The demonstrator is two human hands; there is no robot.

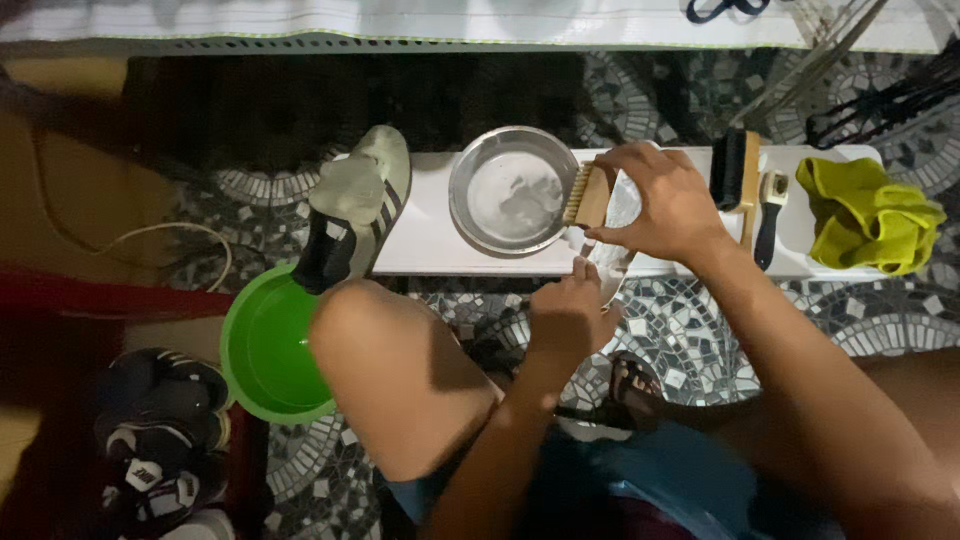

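Note:
My right hand (662, 203) grips a small wooden-backed brush (587, 196) and holds its bristles by the rim of a round metal bowl (512, 190) with a little water in it. My left hand (567, 312) sits just below, closed on the lower end of a white item (612, 262) that leans on the front edge of a white bench (425, 245). The hands hide most of that white item, so I cannot tell its kind. The brush lies over its upper end.
A white shoe with dark stripes (355, 212) leans from the bench's left end into a green basin (262, 352). On the right of the bench lie a black brush (733, 168), a small black-handled brush (769, 218) and a yellow-green cloth (868, 215). Dark shoes (160, 432) lie bottom left on the mosaic floor.

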